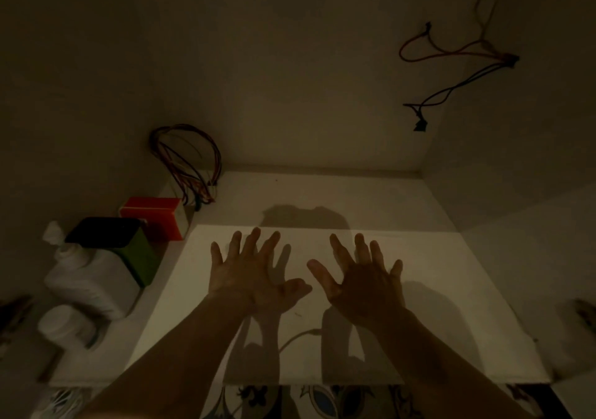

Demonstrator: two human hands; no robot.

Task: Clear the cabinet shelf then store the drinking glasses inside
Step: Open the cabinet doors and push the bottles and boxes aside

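Dim cabinet shelf (322, 199) mostly bare, left hand (254, 276) and right hand (361, 284) spread, holding nothing; bottles (93, 276) and boxes (154, 217) left at nine o'clock, no glasses visible.

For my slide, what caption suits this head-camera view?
Both hands, left and right, spread empty over a dim cabinet shelf; containers line its left side.

White shelf (371, 199): bottles (93, 283), boxes (154, 221), wire bundle (187, 163) at left.

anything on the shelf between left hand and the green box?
Nothing: head view shows only bare shelf between the left hand and the green box.
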